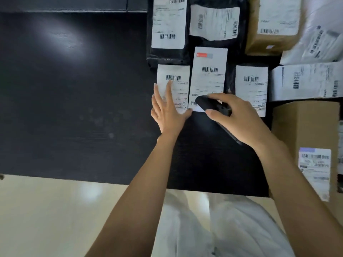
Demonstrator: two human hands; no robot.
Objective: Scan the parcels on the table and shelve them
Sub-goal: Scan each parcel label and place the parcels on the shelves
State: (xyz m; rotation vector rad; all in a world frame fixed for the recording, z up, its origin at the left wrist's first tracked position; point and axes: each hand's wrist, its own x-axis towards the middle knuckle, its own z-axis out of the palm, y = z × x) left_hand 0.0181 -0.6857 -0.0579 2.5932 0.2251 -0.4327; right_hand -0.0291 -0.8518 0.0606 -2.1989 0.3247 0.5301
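R hand curled round black scanner; L hand spread flat on mid-frame parcel. Scan step, I'd say. Next needs aim at its barcode.

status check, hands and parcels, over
Left hand open, fingers on the left parcel. Right hand grips the scanner over the middle parcel. Other parcels crowd close on the right.

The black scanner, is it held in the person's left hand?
No, the right hand grips the black scanner, while the left hand lies flat with straight fingers on a parcel label.
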